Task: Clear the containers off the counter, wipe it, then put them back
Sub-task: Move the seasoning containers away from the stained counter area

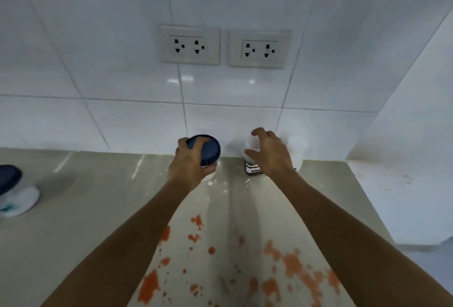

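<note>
Navy lid (pixel 208 149), orange-splattered counter (pixel 73 208)

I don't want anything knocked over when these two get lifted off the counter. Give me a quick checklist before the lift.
1. Left hand wrapped on the blue-lidded jar: ok.
2. Right hand closed on the white-capped bottle: not ok, fingers curl over the cap but look loose.
3. White container close behind the right hand, may get bumped: cannot tell, blurred.
4. Orange spill kept away from forearms: not ok, it lies beneath them.
5. Second blue-lidded jar far left, out of the way: ok.
</note>
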{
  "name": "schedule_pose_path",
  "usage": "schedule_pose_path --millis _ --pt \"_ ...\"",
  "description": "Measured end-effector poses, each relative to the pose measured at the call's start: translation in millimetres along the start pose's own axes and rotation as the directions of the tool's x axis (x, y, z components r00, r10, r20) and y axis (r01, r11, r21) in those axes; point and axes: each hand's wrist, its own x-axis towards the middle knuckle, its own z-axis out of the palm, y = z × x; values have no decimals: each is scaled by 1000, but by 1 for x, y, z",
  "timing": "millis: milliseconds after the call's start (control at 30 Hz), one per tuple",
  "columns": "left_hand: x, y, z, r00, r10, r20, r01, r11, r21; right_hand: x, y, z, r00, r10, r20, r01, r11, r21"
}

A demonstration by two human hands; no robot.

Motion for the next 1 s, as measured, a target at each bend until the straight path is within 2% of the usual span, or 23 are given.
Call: schedule_pose_path --millis 133,233,433,633,767,1000 --pt "-23 -56 -65 990 -118 -75 124 989 81 -6 -62 6 999 -40 3 40 998 58" --pt "-49 -100 -105 970 -208 -122 224 966 132 -13 -126 26 990 -134 48 129 986 101" --pt "-115 -187 -160 950 -253 -181 298 907 296 -36 -250 92 949 -289 131 273 954 123" --pt "-172 -272 -199 891 -411 -193 454 794 405 -66 -351 160 887 -413 208 403 911 90" --pt "-182 -310 -220 859 -455 -235 512 755 410 -78 -395 192 864 -451 224 445 892 77" --pt "-186 -338 -220 877 -407 -255 479 778 407 -91 -423 221 845 -478 241 489 872 16"
